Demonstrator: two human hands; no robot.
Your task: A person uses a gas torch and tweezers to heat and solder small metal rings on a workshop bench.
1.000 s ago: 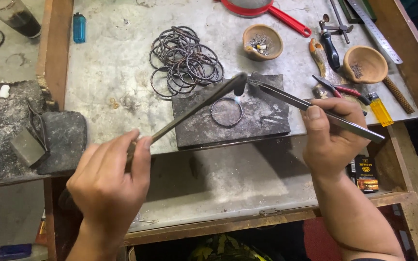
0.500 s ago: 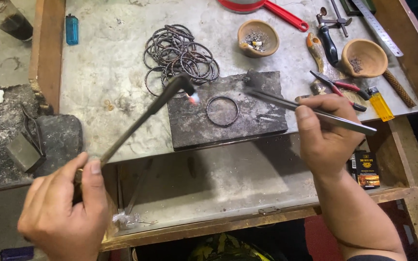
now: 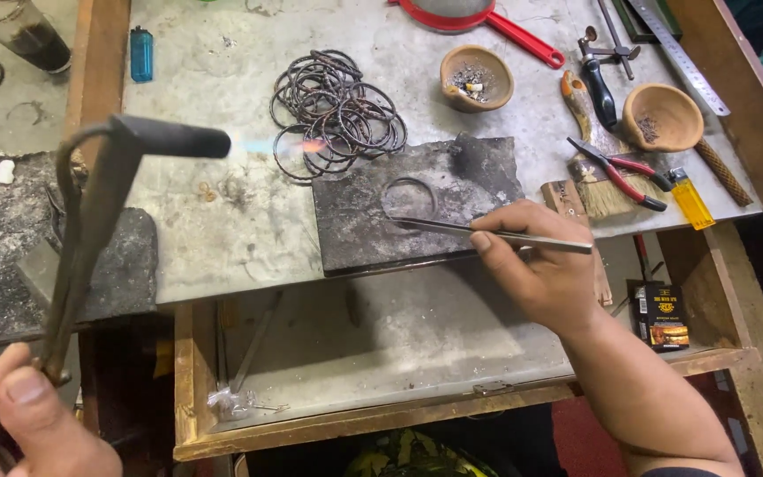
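Head view shows, nearest, the left hand (image 3: 24, 424) with its grip closed round the lower end of a long metal torch (image 3: 90, 221) whose dark nozzle throws a small flame over the surface (image 3: 222, 256), while the right hand (image 3: 540, 269) pinches slim steel tweezers (image 3: 487, 231) shut between thumb and fingers. Their tips reach a thin wire ring (image 3: 410, 196) lying flat on a dark soldering block (image 3: 355, 230); it looks light, stiff and probably hot, best gripped at its rim with the tweezers. Farther off lie a heap of dark rings (image 3: 337, 110), two clay bowls and a red-handled strainer.
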